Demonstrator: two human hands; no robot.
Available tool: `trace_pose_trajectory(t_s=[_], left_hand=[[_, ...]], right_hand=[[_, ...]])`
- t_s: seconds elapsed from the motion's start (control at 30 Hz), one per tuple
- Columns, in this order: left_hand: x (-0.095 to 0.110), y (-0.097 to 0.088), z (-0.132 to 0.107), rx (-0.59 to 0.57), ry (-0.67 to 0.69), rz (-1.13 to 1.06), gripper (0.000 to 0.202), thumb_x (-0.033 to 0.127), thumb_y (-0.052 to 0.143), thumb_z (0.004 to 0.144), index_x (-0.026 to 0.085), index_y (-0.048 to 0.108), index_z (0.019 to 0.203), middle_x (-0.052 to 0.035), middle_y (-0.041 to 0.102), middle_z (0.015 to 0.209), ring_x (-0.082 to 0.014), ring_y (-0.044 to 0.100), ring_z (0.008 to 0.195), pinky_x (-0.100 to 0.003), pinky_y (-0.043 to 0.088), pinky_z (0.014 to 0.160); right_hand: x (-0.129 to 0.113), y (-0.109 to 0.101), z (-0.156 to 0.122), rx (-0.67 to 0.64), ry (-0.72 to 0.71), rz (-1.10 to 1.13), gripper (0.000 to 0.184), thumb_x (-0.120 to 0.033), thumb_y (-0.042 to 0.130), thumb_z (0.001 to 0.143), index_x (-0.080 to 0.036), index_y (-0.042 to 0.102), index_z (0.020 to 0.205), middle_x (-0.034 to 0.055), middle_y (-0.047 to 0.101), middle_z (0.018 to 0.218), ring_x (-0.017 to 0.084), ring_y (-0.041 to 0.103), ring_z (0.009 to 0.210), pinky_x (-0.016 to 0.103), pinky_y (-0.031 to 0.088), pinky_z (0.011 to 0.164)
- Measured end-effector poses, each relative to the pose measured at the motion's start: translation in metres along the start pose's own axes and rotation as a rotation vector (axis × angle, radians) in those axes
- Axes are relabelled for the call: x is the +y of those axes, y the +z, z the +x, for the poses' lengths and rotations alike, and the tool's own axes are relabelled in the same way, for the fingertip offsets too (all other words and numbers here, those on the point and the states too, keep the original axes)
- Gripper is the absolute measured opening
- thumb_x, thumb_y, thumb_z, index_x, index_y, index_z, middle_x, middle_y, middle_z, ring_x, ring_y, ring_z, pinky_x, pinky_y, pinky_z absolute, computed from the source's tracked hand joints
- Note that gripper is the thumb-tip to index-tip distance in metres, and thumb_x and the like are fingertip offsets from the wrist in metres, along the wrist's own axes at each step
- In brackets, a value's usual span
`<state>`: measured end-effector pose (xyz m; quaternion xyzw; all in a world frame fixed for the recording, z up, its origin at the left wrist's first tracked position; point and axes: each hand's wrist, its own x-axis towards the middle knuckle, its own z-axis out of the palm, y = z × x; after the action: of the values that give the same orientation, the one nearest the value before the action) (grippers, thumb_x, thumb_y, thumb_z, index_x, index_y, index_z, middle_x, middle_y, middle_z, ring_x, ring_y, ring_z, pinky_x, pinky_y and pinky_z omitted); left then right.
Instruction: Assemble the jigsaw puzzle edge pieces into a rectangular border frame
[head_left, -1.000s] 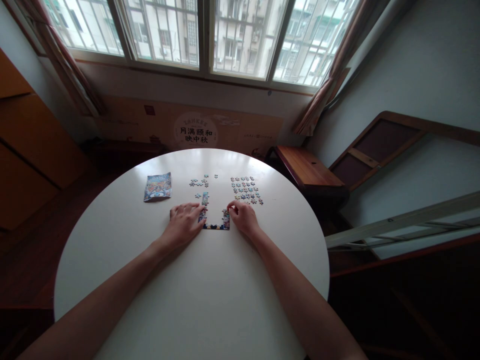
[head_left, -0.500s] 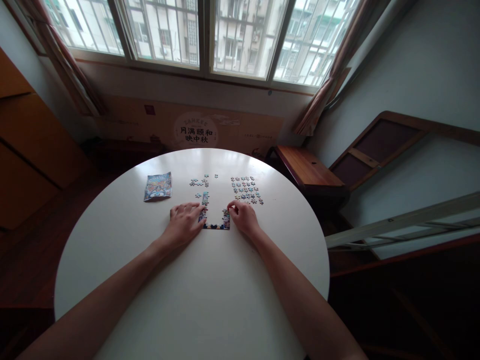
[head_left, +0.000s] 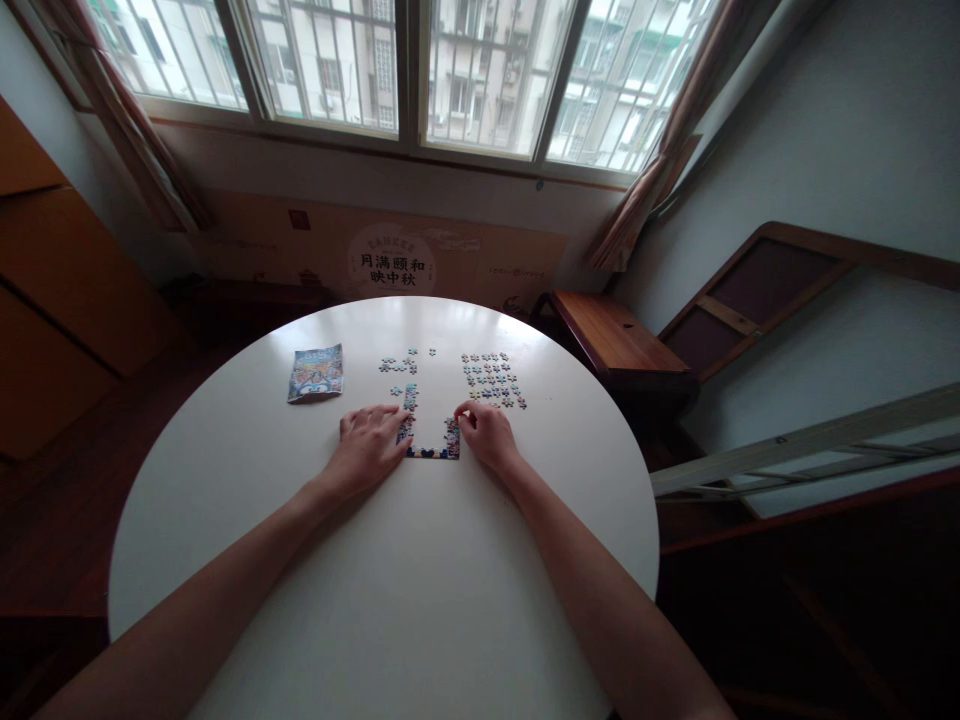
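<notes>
A partly joined jigsaw puzzle (head_left: 431, 454) forms a U shape on the white round table (head_left: 420, 580). My left hand (head_left: 371, 437) lies flat with fingers stretched, its fingertips and thumb on the puzzle's left side and covering part of it. At the top of the right side, my right hand (head_left: 486, 428) pinches a small puzzle piece, mostly hidden by the fingers. Beyond the right hand, loose puzzle pieces (head_left: 491, 380) are laid out in rows. A smaller loose group (head_left: 399, 366) lies past the left side.
A printed picture sheet (head_left: 316, 373) of the puzzle lies at the table's left. Behind the table are a wall with a printed banner (head_left: 390, 262) and barred windows. A wooden bench (head_left: 619, 330) stands beyond the table's right edge.
</notes>
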<state>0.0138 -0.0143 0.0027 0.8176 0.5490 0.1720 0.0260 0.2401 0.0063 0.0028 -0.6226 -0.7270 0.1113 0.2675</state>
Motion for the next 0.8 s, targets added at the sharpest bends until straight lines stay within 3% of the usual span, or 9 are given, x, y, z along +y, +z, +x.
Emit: trace_pose_trajectory(t_s=[0.8], left_hand=[[-0.0032,0.0038,0.0000,0.017,0.008,-0.001,0.039,0.042,0.045,0.091,0.028,0.057,0.125,-0.0075,0.055,0.134,-0.0282,0.046,0.123,-0.048,0.027,0.104]], right_hand=[[0.0010,0.0008,0.0001,0.010,-0.009,0.004,0.021,-0.017,0.052,0.083,-0.023,0.072,0.088,0.0018,0.070,0.077,0.017,0.060,0.074,0.026,0.038,0.071]])
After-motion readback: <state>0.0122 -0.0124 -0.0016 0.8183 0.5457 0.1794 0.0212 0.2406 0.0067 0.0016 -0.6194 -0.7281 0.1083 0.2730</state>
